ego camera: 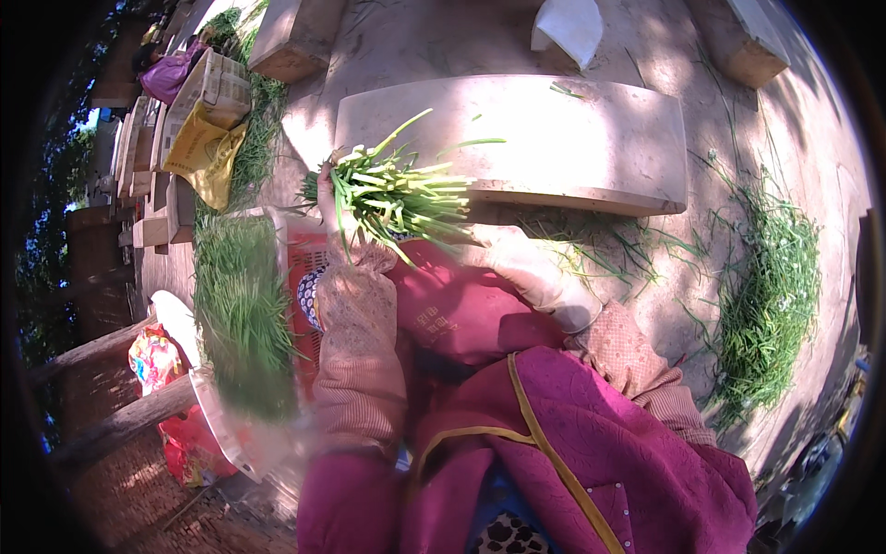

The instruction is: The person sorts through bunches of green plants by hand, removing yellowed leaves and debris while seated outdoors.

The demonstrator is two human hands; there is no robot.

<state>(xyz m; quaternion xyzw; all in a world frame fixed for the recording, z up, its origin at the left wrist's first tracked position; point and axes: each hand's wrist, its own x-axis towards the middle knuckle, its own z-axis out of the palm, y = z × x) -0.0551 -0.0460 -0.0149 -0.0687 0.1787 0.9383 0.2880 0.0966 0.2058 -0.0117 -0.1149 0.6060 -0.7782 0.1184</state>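
My left hand [331, 197] is closed around a thick bunch of long green stalks [401, 194], whose pale cut ends point right. At the right side of the bunch is my right hand [477, 239], close to the stalk ends; its fingers are mostly hidden, so its grip cannot be told. Just beyond the bunch lies a pale stone slab bench [512, 131] with a few loose green pieces on it. Below the bunch a red apron [477, 305] covers my lap.
A crate of green stalks [242, 298] stands at the left. Cut greens [768, 305] are heaped on the ground at the right. At the upper left a person in purple [165, 75] sits by a pale crate [225, 86] and a yellow sack [208, 152]. Stone blocks [291, 41] stand beyond.
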